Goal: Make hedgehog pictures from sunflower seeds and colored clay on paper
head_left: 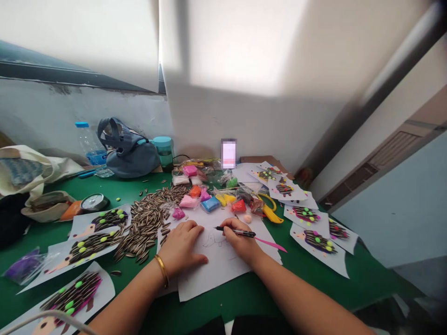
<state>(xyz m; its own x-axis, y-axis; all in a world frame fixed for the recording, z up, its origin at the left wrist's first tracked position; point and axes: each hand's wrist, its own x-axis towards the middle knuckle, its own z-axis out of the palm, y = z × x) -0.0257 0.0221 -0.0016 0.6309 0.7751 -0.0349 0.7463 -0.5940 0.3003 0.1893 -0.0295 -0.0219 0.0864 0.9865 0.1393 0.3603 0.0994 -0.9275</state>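
Lying near the left edge, a purple clay packet [23, 266] sits beside hedgehog pictures [87, 249] covered in dark, striped pieces. Next, a heap of sunflower seeds [148, 216] spreads over the green table [146, 318]. The left hand [183, 249], a gold bangle [162, 271] at its wrist, rests on white paper [199, 284], fingers somewhat apart, gripping nothing. Beyond it lie bagged clay lumps [211, 204]. Between the hands, the paper bears a faint animal drawing [213, 240]. The right hand [240, 244] clamps a black pen [246, 233] between thumb and fingers, its tip at the drawing's upper edge; a pink tool [272, 244] lies just right. Farther right, more hedgehog cards [319, 244] overlap.
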